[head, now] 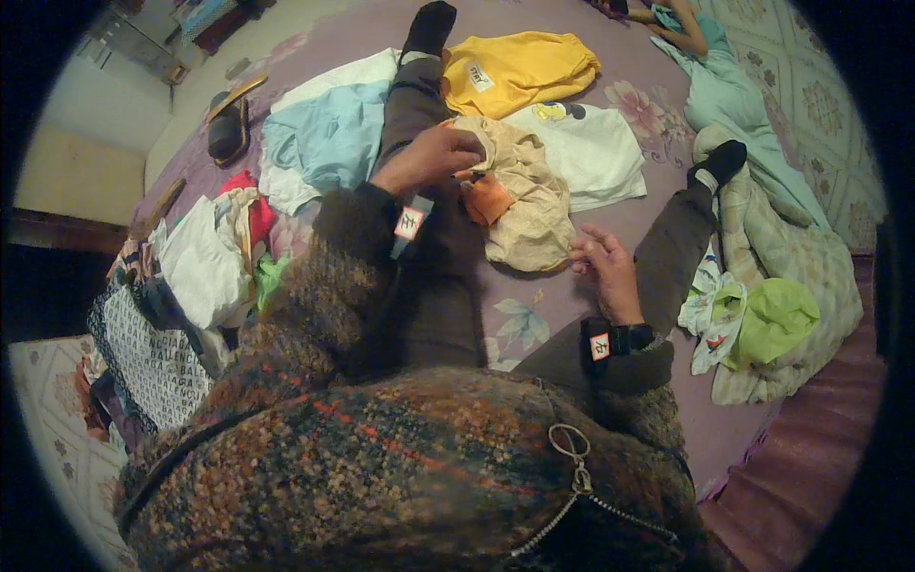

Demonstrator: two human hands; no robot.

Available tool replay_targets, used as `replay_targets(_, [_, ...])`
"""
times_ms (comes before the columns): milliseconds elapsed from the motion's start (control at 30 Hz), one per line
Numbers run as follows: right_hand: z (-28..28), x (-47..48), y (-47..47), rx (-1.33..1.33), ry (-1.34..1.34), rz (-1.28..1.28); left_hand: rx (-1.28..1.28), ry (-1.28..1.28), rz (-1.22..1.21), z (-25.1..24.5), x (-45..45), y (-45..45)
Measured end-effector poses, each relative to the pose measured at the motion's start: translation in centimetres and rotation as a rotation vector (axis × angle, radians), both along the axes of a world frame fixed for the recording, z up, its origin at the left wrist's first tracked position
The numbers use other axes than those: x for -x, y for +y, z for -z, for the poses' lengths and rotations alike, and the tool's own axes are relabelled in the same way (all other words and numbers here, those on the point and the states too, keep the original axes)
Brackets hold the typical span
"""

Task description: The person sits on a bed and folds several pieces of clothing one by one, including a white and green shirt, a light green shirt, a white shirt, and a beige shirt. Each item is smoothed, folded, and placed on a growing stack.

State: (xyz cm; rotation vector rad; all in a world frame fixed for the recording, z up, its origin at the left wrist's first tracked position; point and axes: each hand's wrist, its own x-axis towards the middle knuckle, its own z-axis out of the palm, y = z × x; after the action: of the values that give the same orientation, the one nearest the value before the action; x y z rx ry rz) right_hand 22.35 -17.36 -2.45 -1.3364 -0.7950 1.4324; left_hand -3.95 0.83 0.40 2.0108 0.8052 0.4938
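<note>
A beige garment with an orange patch (527, 222) lies crumpled on the sheet between my legs. My left hand (442, 157) pinches its upper left edge. At its lower right edge is my right hand (606, 268), fingers apart and a little curled; whether the fingertips touch the cloth is hard to tell. Beyond the beige cloth lies a yellow garment with a white label (525, 70). A white garment with a cartoon print (590, 154) is spread out to its right, partly under it. Left of my leg, a light blue garment (329, 132) lies over white cloth.
Mixed clothes (204, 264) are heaped at the left by a patterned bag (154, 357). A dark brush-like object (229, 129) lies farther up. Green cloth (778, 320) rests on a quilted blanket (815, 264) at the right. Another person's arm (683, 32) shows at the top right.
</note>
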Motion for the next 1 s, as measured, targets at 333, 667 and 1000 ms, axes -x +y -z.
replay_targets(333, [5.6,0.7,2.4,-0.049,-0.203,-0.128,0.596,-0.054,0.004,5.1,-3.9,-3.5])
replay_targets(667, [1.5,7.7,1.0,-0.024,-0.071,-0.531,-0.284,0.018,0.152,6.9,-4.7,-5.0])
replay_targets(1000, [1.4,-0.7,10.9,-0.236,-0.598,-0.080,0.399,-0.070,0.321,4.9,-4.2,-5.6])
